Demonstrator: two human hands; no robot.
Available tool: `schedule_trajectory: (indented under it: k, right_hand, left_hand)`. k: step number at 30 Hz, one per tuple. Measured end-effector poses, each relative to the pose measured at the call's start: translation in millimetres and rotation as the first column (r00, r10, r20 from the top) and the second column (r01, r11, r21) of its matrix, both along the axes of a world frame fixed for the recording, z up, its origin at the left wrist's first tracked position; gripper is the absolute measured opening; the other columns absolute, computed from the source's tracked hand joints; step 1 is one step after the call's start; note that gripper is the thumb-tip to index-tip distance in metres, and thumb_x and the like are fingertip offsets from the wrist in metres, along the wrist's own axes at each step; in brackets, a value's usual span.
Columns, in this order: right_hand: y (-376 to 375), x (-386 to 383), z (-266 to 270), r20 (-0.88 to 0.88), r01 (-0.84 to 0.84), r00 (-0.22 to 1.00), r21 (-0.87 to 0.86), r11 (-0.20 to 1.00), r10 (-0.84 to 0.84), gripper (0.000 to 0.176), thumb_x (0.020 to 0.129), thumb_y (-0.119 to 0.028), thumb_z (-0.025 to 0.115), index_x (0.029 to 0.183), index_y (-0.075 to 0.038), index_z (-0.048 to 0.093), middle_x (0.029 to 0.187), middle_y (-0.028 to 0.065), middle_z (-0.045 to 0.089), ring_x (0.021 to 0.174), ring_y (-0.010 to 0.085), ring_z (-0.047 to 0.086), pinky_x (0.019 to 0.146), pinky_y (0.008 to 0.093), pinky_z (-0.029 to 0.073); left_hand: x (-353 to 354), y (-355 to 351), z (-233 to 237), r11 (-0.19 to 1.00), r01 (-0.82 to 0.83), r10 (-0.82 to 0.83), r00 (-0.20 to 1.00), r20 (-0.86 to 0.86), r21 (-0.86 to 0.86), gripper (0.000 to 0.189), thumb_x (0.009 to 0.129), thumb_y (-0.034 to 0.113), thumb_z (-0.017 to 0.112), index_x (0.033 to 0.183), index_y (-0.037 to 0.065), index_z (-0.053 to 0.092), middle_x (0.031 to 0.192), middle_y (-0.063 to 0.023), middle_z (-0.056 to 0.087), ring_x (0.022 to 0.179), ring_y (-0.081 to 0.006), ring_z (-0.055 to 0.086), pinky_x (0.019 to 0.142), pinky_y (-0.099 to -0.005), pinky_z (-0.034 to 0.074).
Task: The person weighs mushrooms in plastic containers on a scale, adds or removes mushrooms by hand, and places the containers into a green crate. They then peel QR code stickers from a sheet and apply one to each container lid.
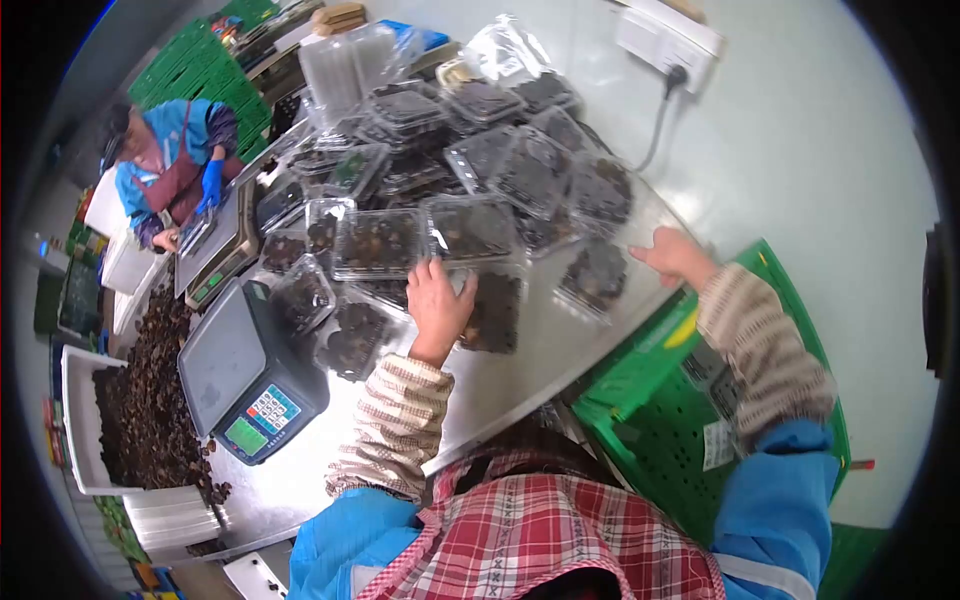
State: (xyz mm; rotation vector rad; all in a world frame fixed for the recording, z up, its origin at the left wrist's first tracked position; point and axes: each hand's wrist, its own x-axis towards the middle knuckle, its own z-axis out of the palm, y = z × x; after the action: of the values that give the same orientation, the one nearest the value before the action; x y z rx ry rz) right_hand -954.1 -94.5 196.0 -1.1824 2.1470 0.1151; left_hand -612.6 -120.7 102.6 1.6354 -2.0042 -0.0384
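Note:
My left hand (437, 305) has its fingers apart, with the fingertips at the near edges of two clear plastic clamshell boxes, a left one (378, 244) and a right one (468, 232). Another clamshell box (494, 312) of dark brown pieces lies beside that thumb. To the right, my right hand (675, 258) has its index finger stretched out towards a filled box (594, 277) near the table edge. A small gap seems to separate finger and box, and nothing shows in that hand. Many more filled boxes (530, 170) are piled up behind.
A digital scale (228, 360) stands at left, by a heap of dark pieces (160, 380) and a white tub (80, 410). Across the table a person (175, 165) works at another scale (222, 245). A green crate (640, 395) sits at right, below a wall socket (668, 42).

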Motion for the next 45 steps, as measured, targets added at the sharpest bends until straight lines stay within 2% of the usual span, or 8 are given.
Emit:
schedule_trajectory:
  k: [6, 8, 11, 17, 21, 23, 39, 45]
  right_hand:
    - [-27, 6, -88, 0.121, -0.069, 0.990, -0.012, 0.998, 0.070, 0.080, 0.080, -0.054, 0.059, 0.110, 0.019, 0.046, 0.073, 0.0267, 0.061, 0.061, 0.0337, 0.065, 0.050, 0.0410, 0.054]
    - [-20, 11, -92, 0.217, 0.509, 0.841, -0.012, 0.861, -0.495, 0.067, 0.079, -0.044, 0.067, 0.112, 0.011, 0.050, 0.083, 0.0247, 0.062, 0.075, 0.0334, 0.065, 0.058, 0.0433, 0.056]
    - [-17, -5, -103, 0.828, 0.668, 0.432, -0.028, 0.744, -0.357, 0.050, 0.072, -0.026, 0.076, 0.105, 0.006, 0.057, 0.089, 0.0148, 0.065, 0.080, 0.0258, 0.066, 0.065, 0.0383, 0.055]
    - [-11, 33, -2, 0.839, 0.583, 0.527, -0.242, 0.775, -0.134, 0.037, 0.075, -0.006, 0.068, 0.107, 0.008, 0.054, 0.097, 0.0131, 0.064, 0.082, 0.0206, 0.063, 0.077, 0.0323, 0.052]
    - [1, 84, -32, 0.921, 0.569, 0.304, 0.027, 0.822, -0.241, 0.035, 0.079, -0.008, 0.065, 0.109, 0.007, 0.054, 0.102, 0.0124, 0.063, 0.089, 0.0202, 0.062, 0.081, 0.0322, 0.050]
    - [6, 117, -50, 0.900, 0.464, 0.343, 0.086, 0.882, -0.269, 0.035, 0.081, -0.011, 0.065, 0.110, 0.005, 0.055, 0.101, 0.0108, 0.063, 0.089, 0.0195, 0.062, 0.083, 0.0323, 0.049]
    - [25, 201, -72, 0.821, 0.351, 0.439, 0.217, 0.911, -0.365, 0.048, 0.079, -0.031, 0.065, 0.119, -0.005, 0.055, 0.114, 0.0075, 0.059, 0.108, 0.0205, 0.053, 0.089, 0.0384, 0.042]
    - [18, 220, -59, 0.807, 0.237, 0.543, 0.118, 0.964, -0.232, 0.049, 0.076, -0.028, 0.067, 0.116, -0.001, 0.056, 0.112, 0.0109, 0.060, 0.112, 0.0218, 0.051, 0.094, 0.0362, 0.040]
  left_hand:
    - [16, -125, -3, 0.983, 0.158, -0.177, 0.946, 0.272, 0.091, 0.080, 0.070, 0.050, 0.067, 0.125, -0.003, 0.042, 0.133, -0.0190, 0.042, 0.128, -0.0335, 0.034, 0.103, -0.0449, 0.027]
    - [6, -138, 6, 0.956, 0.169, -0.235, 0.930, 0.284, 0.240, 0.087, 0.062, 0.056, 0.071, 0.122, -0.002, 0.048, 0.131, -0.0172, 0.045, 0.126, -0.0307, 0.037, 0.101, -0.0447, 0.029]
    - [-9, -155, 34, 0.754, 0.178, -0.432, 0.859, 0.274, 0.632, 0.082, 0.054, 0.055, 0.077, 0.112, -0.001, 0.059, 0.122, -0.0159, 0.054, 0.120, -0.0302, 0.045, 0.099, -0.0446, 0.030]
    - [8, -118, 35, 0.715, 0.413, -0.519, 0.854, 0.032, 0.564, 0.046, 0.056, 0.036, 0.080, 0.082, 0.002, 0.065, 0.086, -0.0174, 0.064, 0.085, -0.0345, 0.062, 0.073, -0.0413, 0.049]
    - [80, -43, 47, 0.818, 0.266, -0.016, 0.896, -0.443, 0.509, 0.047, 0.062, 0.026, 0.077, 0.093, 0.002, 0.051, 0.084, -0.0164, 0.061, 0.077, -0.0302, 0.061, 0.069, -0.0385, 0.048]
    - [136, -7, 34, 0.796, 0.345, 0.284, 0.514, -0.810, 0.498, 0.051, 0.064, 0.012, 0.078, 0.104, -0.003, 0.052, 0.084, -0.0106, 0.062, 0.080, -0.0176, 0.059, 0.069, -0.0298, 0.047]
    - [227, 36, 21, 0.396, 0.436, 0.412, 0.702, -0.581, 0.808, 0.053, 0.078, 0.019, 0.066, 0.120, -0.008, 0.049, 0.117, -0.0171, 0.055, 0.110, -0.0230, 0.050, 0.096, -0.0323, 0.036]
    - [209, 101, -33, 0.493, 0.454, 0.682, 0.328, -0.653, 0.742, 0.050, 0.077, 0.027, 0.064, 0.115, -0.004, 0.053, 0.106, -0.0117, 0.060, 0.097, -0.0198, 0.055, 0.084, -0.0325, 0.044]
